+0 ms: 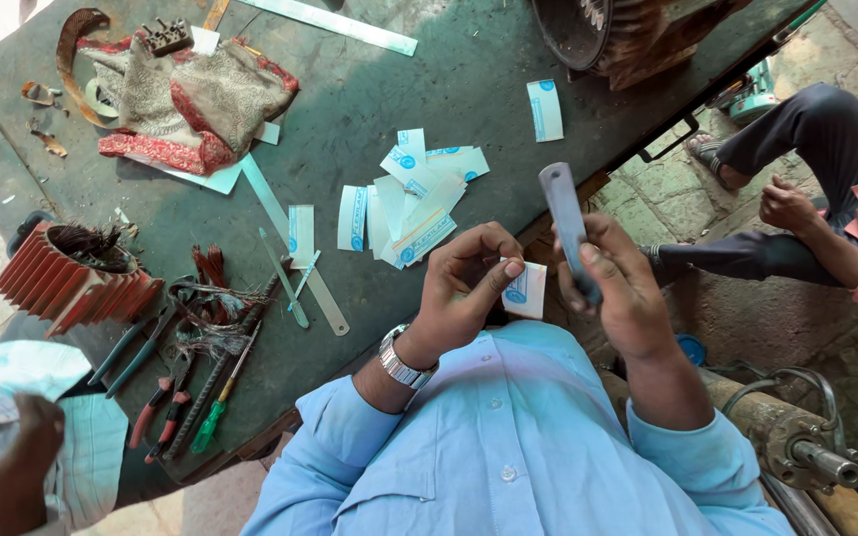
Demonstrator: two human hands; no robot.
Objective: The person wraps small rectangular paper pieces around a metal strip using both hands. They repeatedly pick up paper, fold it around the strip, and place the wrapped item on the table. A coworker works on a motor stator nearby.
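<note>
The left hand (469, 283) pinches a small white paper slip with blue print (526, 291) between thumb and fingers, so its grip is closed on the slip. The slip sits between the two hands, just above the person's light blue shirt and at the near edge of the dark green worktable (379, 99). The right hand (620, 288) is clenched around the lower part of a flat grey metal bar (565, 220), which stands almost upright and leans a little to the left, its rounded top end free above the fingers.

On the table, just beyond the left hand, lies a loose pile of similar white and blue paper slips (411, 197). Further left lie a long thin metal strip (295, 246), pliers with red handles (156, 412) and a screwdriver with green handle (213, 415). A red ribbed motor housing (67, 278) rests at the left edge. A worn red and grey cloth (186, 104) lies at the far side. Another person sits on the stone floor at the right, one hand (788, 206) resting on the knee
</note>
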